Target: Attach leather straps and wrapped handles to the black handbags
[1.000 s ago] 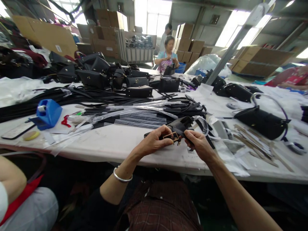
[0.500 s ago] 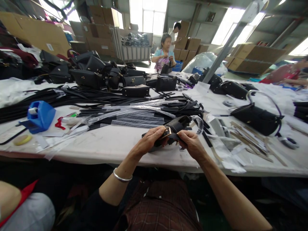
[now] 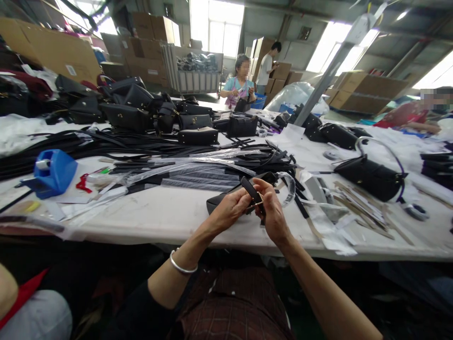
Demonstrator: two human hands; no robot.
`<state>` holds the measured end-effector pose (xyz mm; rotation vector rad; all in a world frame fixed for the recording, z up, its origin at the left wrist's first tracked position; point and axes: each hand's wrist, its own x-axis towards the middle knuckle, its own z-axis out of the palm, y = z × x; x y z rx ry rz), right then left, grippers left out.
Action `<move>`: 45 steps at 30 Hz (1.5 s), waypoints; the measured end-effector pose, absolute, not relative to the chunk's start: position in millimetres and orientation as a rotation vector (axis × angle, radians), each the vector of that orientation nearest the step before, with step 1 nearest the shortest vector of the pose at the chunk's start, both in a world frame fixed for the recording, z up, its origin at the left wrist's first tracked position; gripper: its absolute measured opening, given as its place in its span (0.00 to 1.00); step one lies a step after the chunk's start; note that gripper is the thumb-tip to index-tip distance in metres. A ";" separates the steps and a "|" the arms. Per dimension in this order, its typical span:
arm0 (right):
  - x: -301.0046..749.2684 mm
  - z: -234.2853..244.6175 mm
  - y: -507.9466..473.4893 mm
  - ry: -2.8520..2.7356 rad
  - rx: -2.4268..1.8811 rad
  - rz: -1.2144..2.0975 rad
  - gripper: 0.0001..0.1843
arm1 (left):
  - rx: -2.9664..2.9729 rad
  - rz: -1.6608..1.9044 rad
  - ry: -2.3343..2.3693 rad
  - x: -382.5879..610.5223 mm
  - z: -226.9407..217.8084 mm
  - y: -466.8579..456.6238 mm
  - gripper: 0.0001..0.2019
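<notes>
Between my hands is a black strap [image 3: 250, 190] with a gold-coloured buckle [image 3: 259, 200]. My left hand [image 3: 231, 208], with a silver bangle on its wrist, pinches the buckle's left side. The fingers of my right hand [image 3: 272, 212] are closed round the strap at the buckle's other side. A black handbag [image 3: 214, 202] lies on the table under and behind my hands, which cover much of it. A clear-wrapped loop [image 3: 289, 189] shows just past my right fingers.
Black straps [image 3: 198, 165], some in clear film, lie beyond my hands. A blue tape dispenser [image 3: 54, 172] stands at the left; a black handbag [image 3: 371, 174] sits at the right. Several handbags [image 3: 127, 115] are piled at the back. A grey post [image 3: 323, 71] rises from the table.
The strap now bends up in a loop through the buckle. My right hand has moved in close to the left and turned upward. A far person has shifted right.
</notes>
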<state>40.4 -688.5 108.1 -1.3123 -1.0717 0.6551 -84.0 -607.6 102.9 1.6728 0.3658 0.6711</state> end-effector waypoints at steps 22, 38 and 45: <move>104.4 155.4 -720.9 -0.613 -0.726 0.774 0.16 | 1.442 0.199 0.299 -86.5 117.2 -603.9 0.11; 86.0 254.8 -701.7 -1.032 -0.875 0.613 0.26 | 2.041 1.058 0.393 -52.6 133.0 -605.1 0.11; 56.7 274.8 -694.5 -1.427 -0.835 0.828 0.29 | 2.127 1.405 0.445 -83.7 120.5 -606.2 0.08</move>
